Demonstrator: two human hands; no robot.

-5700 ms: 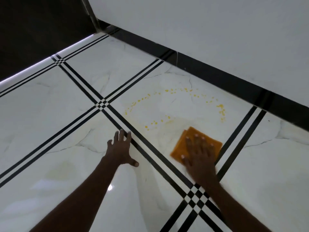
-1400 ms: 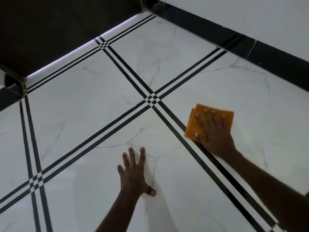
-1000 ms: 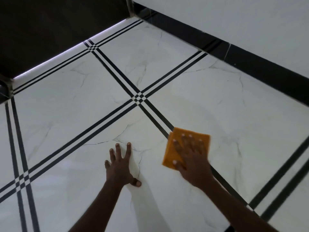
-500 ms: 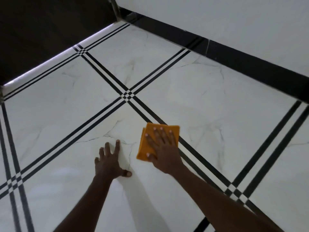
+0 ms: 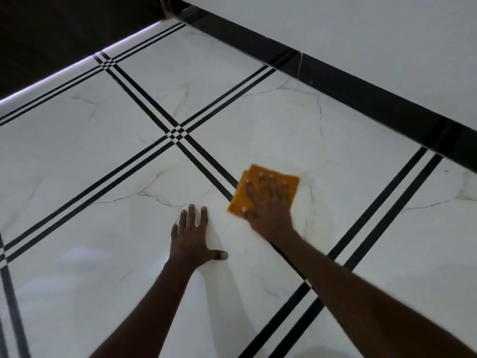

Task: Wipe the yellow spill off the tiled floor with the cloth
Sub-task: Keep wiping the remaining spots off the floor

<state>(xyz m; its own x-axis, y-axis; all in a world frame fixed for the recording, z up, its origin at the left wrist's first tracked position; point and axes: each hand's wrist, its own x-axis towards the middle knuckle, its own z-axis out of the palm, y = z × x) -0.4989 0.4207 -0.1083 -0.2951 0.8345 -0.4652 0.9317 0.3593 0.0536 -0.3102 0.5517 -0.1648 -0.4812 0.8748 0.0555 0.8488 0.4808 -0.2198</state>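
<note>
My left hand (image 5: 192,240) lies flat on the floor (image 5: 103,228), fingers spread, thumb out to the right, holding nothing. Just right of it my right hand (image 5: 268,202) presses flat on the cloth (image 5: 290,180), grip apart, fingers splayed over it rather than closed around it. The cloth is orange, folded, lying on the white tile across the double black line (image 5: 206,156) that runs up to the crossing. I can't pick out any yellow spill on the tile around it. Far right, a black skirting (image 5: 361,99) runs under the white wall (image 5: 361,34).
</note>
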